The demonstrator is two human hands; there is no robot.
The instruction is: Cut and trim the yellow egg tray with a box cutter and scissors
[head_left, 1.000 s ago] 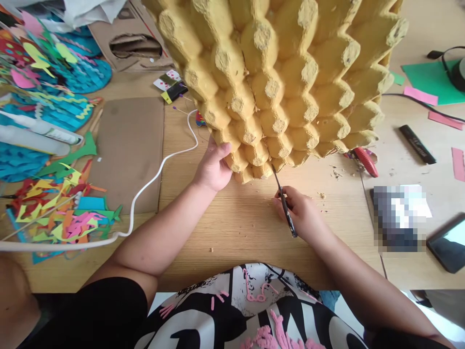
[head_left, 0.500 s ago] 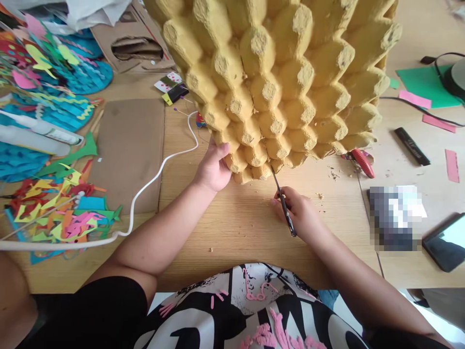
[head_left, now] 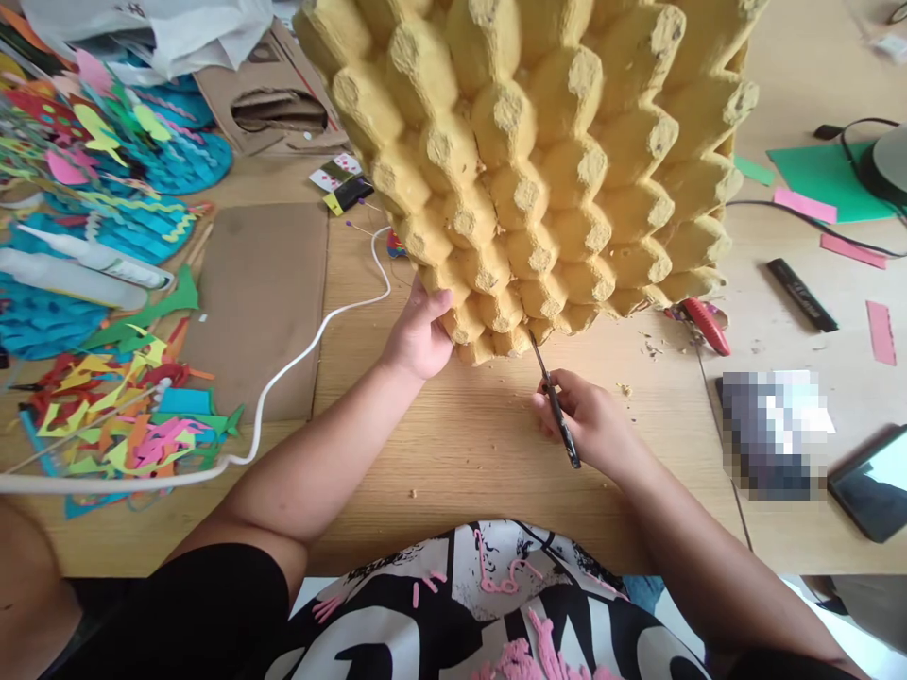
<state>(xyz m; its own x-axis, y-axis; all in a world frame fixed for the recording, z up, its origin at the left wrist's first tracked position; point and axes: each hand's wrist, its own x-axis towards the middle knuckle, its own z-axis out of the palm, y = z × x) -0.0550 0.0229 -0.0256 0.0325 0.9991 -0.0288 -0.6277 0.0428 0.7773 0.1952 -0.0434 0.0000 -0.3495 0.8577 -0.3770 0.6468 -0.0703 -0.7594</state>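
A yellow-brown pulp egg tray is tilted up in front of me, its bumpy underside facing me. My left hand grips its near left corner, thumb on the bumps and the other fingers mostly hidden beneath. In my right hand is a slim black utility knife, held between thumb and fingers. Its thin blade points up and away, with the tip at the tray's near edge. A dark slit runs between two rows of cups, up from near the blade.
Pulp crumbs and a red-handled tool lie right of the tray. Farther right are a black case and a phone. At left are a white cable, cardboard, paper scraps and glue bottles.
The tray's upper part has shifted slightly down and left in view. Both hands keep their holds, and the knife tip stays at the near edge.
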